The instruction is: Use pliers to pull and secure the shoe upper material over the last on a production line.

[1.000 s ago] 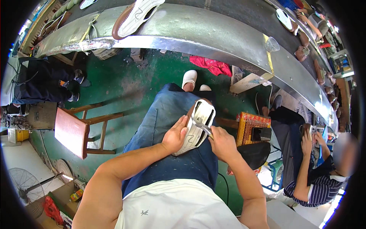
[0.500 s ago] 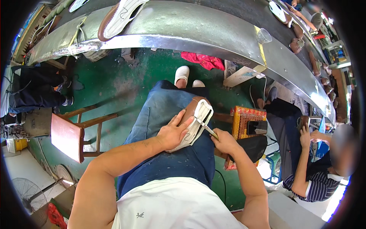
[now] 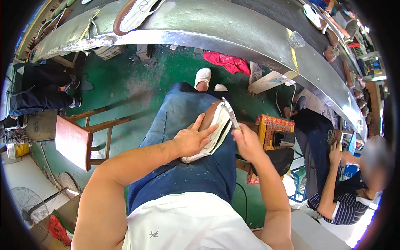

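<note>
On my lap lies a brown shoe (image 3: 210, 117) with a white edge and a dark slit along its side, toe pointing away from me. My left hand (image 3: 192, 141) holds it against my thigh, index and middle fingers spread over the brown upper and the white part. In my right hand (image 3: 248, 143) is a slim metal tool (image 3: 230, 111) with a pale handle, gripped by its lower end. The metal end points up and away, beside the shoe's toe. Whether it touches the shoe I cannot tell.
A metal bench (image 3: 183, 25) runs across the front, with another brown and white shoe (image 3: 131, 17) on it. A wooden stool (image 3: 75, 141) stands left. To the right, a phone (image 3: 284, 138) lies on a patterned seat (image 3: 266, 125); beyond it a co-worker (image 3: 341, 200) handles a shoe.
My right hand has moved up and a little right. The tool has swung from lying across the shoe's opening to pointing away past its toe. My left hand stays on the shoe.
</note>
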Tool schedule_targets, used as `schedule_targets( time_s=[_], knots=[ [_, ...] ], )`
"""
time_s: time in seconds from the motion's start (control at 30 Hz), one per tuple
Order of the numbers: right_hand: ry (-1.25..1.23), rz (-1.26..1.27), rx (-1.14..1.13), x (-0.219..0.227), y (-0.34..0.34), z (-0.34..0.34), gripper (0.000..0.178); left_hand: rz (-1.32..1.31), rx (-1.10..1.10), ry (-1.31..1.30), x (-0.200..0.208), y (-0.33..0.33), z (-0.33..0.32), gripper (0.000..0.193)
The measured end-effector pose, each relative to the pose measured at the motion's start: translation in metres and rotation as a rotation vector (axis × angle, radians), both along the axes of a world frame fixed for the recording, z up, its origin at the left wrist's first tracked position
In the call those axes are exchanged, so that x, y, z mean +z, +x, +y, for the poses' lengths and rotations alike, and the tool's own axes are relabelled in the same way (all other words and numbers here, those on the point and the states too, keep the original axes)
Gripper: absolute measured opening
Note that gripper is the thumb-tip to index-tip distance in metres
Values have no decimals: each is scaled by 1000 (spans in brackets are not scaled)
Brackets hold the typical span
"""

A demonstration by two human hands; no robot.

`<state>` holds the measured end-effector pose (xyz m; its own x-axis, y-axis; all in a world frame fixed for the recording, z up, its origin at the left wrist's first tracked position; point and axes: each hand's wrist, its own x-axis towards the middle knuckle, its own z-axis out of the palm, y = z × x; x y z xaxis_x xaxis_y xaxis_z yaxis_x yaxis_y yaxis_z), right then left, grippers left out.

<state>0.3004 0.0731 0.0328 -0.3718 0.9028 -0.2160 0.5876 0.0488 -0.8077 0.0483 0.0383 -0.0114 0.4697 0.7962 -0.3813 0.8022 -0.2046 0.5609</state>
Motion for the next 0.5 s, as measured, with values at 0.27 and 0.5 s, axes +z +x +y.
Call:
schedule_targets(
  time_s=[0.27, 0.5],
  knots=[
    [61, -203, 163, -20, -12, -13, 45, 89, -98, -81, 29, 0, 1, 67],
    [-223, -144, 129, -2, -12, -35, 43, -407, 551, -250, -22, -16, -53, 77]
  ],
)
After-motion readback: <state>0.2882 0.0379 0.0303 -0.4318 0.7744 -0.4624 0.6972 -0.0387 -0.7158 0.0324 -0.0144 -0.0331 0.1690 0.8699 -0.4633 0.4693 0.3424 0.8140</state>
